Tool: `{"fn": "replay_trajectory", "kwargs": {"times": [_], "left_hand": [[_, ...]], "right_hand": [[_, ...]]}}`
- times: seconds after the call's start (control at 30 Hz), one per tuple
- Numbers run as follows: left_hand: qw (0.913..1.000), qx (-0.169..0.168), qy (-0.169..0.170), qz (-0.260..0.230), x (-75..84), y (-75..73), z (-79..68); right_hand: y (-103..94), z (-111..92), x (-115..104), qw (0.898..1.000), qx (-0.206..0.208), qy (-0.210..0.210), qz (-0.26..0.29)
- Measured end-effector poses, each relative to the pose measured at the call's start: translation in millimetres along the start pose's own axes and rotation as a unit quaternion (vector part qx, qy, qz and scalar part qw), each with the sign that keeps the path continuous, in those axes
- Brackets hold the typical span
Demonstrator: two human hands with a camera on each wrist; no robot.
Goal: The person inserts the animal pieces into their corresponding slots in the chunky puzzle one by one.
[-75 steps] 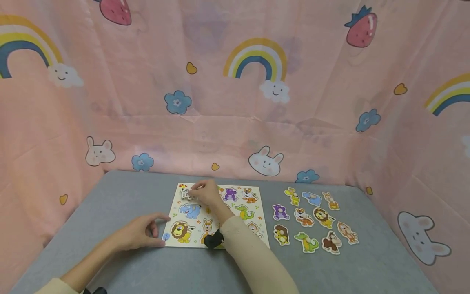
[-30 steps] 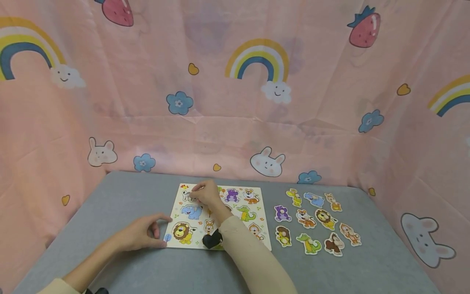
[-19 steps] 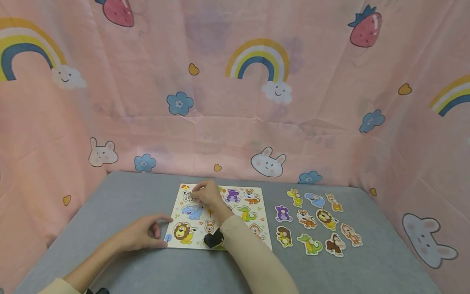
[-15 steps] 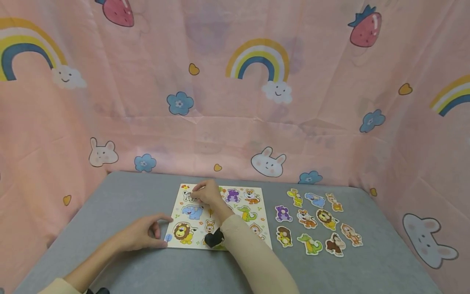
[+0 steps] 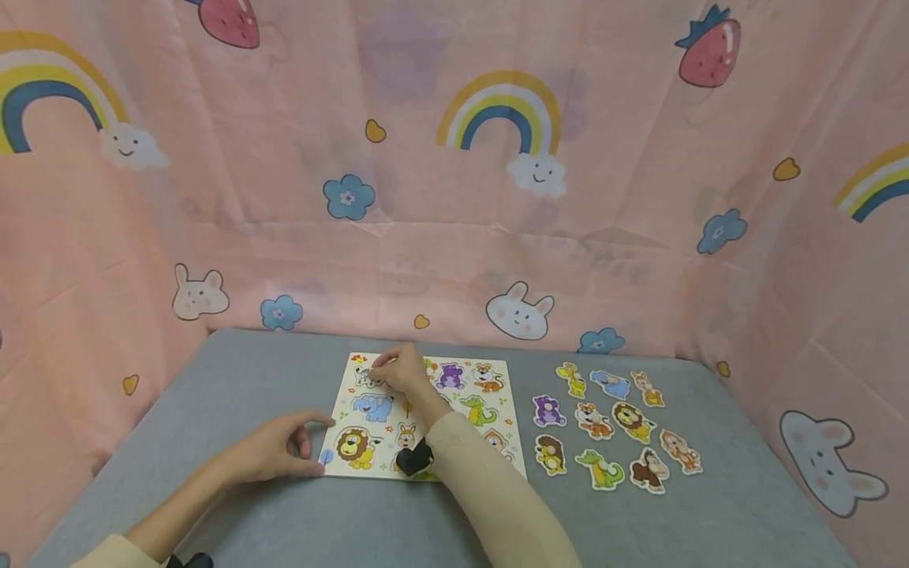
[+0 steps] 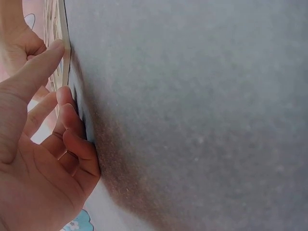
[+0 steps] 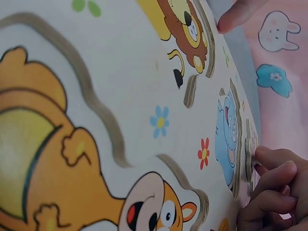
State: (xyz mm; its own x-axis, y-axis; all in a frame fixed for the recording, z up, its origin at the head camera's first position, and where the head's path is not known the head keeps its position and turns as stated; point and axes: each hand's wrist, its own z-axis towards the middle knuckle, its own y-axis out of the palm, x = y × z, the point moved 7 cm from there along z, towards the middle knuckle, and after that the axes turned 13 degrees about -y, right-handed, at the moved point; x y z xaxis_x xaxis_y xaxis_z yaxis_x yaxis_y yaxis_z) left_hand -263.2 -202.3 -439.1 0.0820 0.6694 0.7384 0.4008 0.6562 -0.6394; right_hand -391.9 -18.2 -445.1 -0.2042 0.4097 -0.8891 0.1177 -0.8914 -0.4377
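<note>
My right hand (image 5: 406,372) pinches the zebra puzzle piece (image 5: 364,376) at the far left of the white animal puzzle board (image 5: 389,467). The zebra lies over its spot there, partly hidden by the fingers. In the right wrist view, the right fingers (image 7: 274,185) are low at the board's far edge, past the elephant recess (image 7: 226,139). My left hand (image 5: 273,451) rests at the board's near left corner, thumb and index finger touching its left edge. In the left wrist view, the left thumb (image 6: 45,62) lies against the board's edge and the other fingers bend loosely on the table.
Right of the board lie several loose knobbed animal pieces, among them a giraffe (image 5: 571,380), a lion (image 5: 633,422), a crocodile (image 5: 600,470) and a gorilla (image 5: 649,471). Pink printed cloth (image 5: 398,260) stands behind and beside the grey table (image 5: 298,521).
The zebra piece, raised and slightly left at first, has come down flatter on the board, with the right hand still on it. The left hand has kept its place at the corner.
</note>
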Motion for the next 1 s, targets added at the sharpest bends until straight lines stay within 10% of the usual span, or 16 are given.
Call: {"fn": "replay_trajectory", "kwargs": {"times": [1.0], "left_hand": [[0.9999, 0.001, -0.005, 0.015, 2.6, -0.4, -1.5]], "right_hand": [[-2.4, -1.0, -3.9, 0.999, -0.028, -0.017, -0.029]]}}
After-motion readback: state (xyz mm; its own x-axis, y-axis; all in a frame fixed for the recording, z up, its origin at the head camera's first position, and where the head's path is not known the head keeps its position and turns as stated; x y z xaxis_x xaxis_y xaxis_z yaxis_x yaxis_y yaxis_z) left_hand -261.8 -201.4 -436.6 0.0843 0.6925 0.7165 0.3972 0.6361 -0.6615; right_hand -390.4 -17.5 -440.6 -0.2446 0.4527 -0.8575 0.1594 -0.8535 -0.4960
